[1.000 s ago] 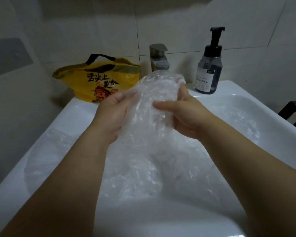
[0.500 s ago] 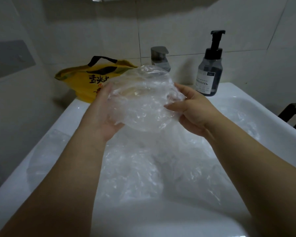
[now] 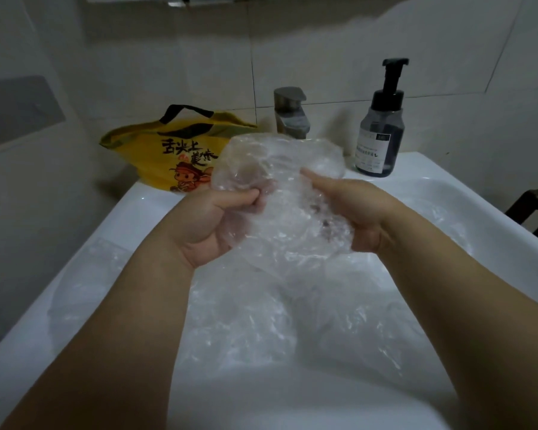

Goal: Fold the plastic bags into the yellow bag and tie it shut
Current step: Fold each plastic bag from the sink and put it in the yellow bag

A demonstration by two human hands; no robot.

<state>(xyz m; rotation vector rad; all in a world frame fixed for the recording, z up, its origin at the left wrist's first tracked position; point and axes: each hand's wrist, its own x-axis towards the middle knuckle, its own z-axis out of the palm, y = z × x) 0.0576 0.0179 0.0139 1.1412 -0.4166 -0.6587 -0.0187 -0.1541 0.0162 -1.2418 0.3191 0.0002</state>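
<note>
Head view: both hands hold one crumpled clear bag (image 3: 280,187) above the sink (image 3: 131,209). Left hand (image 3: 212,221) pinches the bag's left edge, thumb pressed against curled fingers with film between them. Right hand (image 3: 354,212) grips the bag's right side: the thumb lies over the front of the film and the fingers curl behind it, showing dimly through the plastic. The bag is bunched into a loose wad, and its upper edge stands in front of the faucet (image 3: 291,114). Below the hands, more clear bags (image 3: 261,321) lie heaped in the basin and reach to its left and right walls. The yellow bag (image 3: 174,150) stands on the sink's back left corner against the tiled wall (image 3: 168,57), well apart from both hands; its mouth is open, its black handle is raised, and its printed side faces the camera. A pump bottle (image 3: 379,138) stands upright on the back rim, right of the faucet. Part of a dark chair (image 3: 534,209) shows at the right edge.
</note>
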